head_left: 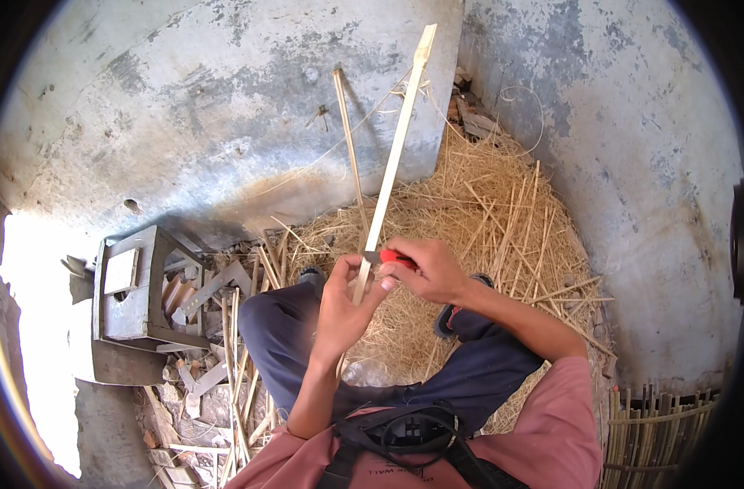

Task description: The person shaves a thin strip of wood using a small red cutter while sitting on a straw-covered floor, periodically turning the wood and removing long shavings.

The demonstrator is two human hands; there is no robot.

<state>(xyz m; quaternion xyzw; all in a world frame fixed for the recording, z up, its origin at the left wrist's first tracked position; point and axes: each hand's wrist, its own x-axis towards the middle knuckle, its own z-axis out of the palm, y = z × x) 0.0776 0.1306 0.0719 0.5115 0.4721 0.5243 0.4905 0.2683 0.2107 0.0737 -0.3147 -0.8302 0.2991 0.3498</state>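
A long pale bamboo strip slants up and away from me, its far end wider and knobbly. The fingers of my left hand are closed round its lower part. In my right hand is a knife with a red handle, gripped just to the right of the strip. Its short grey blade lies across the strip, right above my left fingers. The right thumb comes close to the left fingertips. Part of the handle is hidden by my right fingers.
Straw-like bamboo shavings cover the floor ahead, with loose strips on the right. A thin stick leans on the peeling wall. A wooden box-like stool and scraps are on the left. A slatted bamboo panel stands lower right.
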